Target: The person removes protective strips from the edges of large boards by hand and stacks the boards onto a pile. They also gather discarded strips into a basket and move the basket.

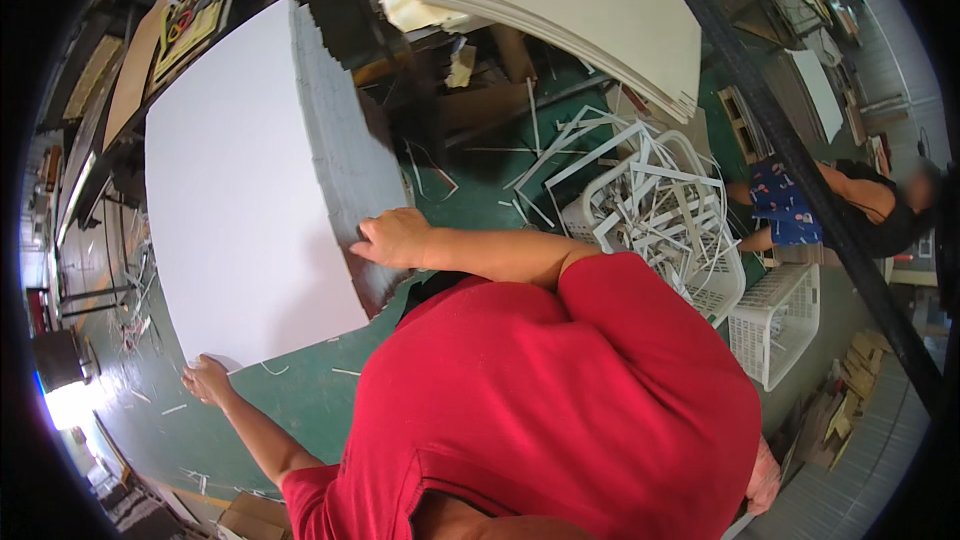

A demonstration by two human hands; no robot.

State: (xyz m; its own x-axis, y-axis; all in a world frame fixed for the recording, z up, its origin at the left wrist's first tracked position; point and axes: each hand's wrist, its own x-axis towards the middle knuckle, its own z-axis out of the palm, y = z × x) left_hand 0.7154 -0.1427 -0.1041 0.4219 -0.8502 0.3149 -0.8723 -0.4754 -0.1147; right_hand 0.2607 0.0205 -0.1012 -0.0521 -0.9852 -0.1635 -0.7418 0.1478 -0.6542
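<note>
A tall stack of large white boards with ragged grey sides stands in front of me to the left. My left hand is closed on the near left corner of the top white board, its fingertips at the edge. Farther right, my right hand is closed at the stack's right edge, fingers curled over the top board's rim. Part of what the right fingers grip is hidden by the hand itself. The top board lies flat and lines up roughly with the layers below.
White plastic baskets stand to the right; the fuller basket overflows with cut strips. Pale boards are piled at the back. A black bar slants across the right, before another person. Scraps litter the green floor.
</note>
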